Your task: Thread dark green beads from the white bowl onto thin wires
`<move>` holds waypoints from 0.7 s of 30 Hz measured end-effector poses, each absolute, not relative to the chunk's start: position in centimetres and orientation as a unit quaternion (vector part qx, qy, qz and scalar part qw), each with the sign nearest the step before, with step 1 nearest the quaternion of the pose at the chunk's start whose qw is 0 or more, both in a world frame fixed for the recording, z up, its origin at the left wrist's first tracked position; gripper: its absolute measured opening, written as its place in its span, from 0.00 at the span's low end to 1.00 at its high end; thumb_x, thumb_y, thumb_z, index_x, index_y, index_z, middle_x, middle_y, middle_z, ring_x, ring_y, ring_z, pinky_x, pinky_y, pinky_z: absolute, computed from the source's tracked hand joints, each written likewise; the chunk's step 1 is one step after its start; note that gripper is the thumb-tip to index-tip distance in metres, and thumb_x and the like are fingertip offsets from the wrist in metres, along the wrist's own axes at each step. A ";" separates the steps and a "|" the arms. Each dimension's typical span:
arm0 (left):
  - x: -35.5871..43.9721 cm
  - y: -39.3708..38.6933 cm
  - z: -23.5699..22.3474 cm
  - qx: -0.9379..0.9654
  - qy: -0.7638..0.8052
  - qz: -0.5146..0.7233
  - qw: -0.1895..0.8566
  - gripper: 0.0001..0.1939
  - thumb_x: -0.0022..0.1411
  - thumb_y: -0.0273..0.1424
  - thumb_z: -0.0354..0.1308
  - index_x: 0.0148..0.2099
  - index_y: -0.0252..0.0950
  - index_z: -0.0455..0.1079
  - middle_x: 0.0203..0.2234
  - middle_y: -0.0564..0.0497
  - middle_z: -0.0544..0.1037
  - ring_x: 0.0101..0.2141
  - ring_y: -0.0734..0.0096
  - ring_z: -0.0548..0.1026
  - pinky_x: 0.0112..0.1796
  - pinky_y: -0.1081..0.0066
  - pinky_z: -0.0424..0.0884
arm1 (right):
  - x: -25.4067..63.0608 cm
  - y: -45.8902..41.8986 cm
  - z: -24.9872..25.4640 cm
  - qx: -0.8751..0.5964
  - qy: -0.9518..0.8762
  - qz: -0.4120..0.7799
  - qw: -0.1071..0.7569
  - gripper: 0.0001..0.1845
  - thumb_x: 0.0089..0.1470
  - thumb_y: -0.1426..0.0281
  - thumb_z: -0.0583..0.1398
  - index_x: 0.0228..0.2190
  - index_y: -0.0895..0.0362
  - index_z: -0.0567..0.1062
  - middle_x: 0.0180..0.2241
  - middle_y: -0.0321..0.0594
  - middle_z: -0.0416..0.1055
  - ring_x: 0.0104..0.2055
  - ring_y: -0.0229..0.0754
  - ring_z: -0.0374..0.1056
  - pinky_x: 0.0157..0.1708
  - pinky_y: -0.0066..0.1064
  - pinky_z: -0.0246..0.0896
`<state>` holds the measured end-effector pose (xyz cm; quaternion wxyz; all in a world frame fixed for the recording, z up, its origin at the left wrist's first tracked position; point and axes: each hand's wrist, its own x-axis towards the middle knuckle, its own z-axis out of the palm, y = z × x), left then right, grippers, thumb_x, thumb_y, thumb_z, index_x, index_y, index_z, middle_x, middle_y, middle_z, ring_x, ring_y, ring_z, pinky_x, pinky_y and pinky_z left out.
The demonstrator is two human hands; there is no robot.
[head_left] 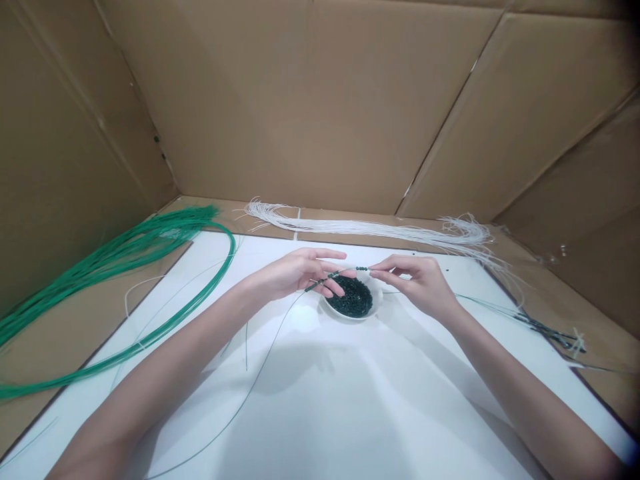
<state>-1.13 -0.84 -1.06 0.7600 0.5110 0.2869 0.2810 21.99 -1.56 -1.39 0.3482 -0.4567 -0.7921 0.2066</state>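
Left hand (300, 275), fingers apparently pinching beaded green wire (333, 275); right hand (413, 283), fingers gripping same wire, above white dish (353, 316) of dark beads (350, 298).

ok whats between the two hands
In the head view, a thin strand threaded with dark green beads runs between the left hand and right hand, above a white dish.

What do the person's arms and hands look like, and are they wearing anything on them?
Both arms are bare: the left forearm and right forearm show no sleeves. The left hand and right hand show no gloves, and no watch, bracelet or ring is visible.
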 end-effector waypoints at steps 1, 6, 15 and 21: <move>-1.1 -0.8 -1.0 0.511 0.291 0.282 0.758 0.26 0.49 0.18 0.50 0.53 0.29 0.58 0.47 0.33 0.70 0.31 0.67 0.76 0.32 0.69 0.66 | 22.0 -1.5 -1.4 -0.457 -0.793 0.206 0.348 0.09 0.47 0.65 0.59 0.24 0.57 0.77 0.27 0.39 0.76 0.28 0.40 0.70 0.28 0.29 0.64; -1.0 -1.1 -0.7 0.509 0.305 0.275 0.756 0.26 0.49 0.18 0.51 0.53 0.29 0.58 0.47 0.34 0.70 0.29 0.69 0.76 0.32 0.70 0.66 | 22.0 -1.4 -1.5 -0.455 -0.793 0.205 0.349 0.10 0.47 0.64 0.59 0.25 0.56 0.77 0.27 0.39 0.76 0.28 0.40 0.70 0.29 0.29 0.64; -0.9 -1.1 -0.6 0.508 0.319 0.269 0.753 0.26 0.49 0.18 0.50 0.53 0.29 0.58 0.49 0.33 0.68 0.31 0.68 0.76 0.32 0.70 0.67 | 22.0 -1.5 -1.5 -0.457 -0.794 0.205 0.344 0.10 0.47 0.65 0.59 0.25 0.57 0.77 0.27 0.40 0.76 0.28 0.40 0.70 0.28 0.29 0.64; -0.9 -1.0 -0.8 0.497 0.312 0.275 0.762 0.28 0.45 0.16 0.48 0.52 0.28 0.58 0.48 0.33 0.68 0.30 0.67 0.76 0.29 0.72 0.67 | 21.9 -1.4 -1.4 -0.462 -0.792 0.204 0.344 0.10 0.47 0.64 0.59 0.24 0.57 0.77 0.27 0.40 0.76 0.28 0.41 0.70 0.28 0.30 0.65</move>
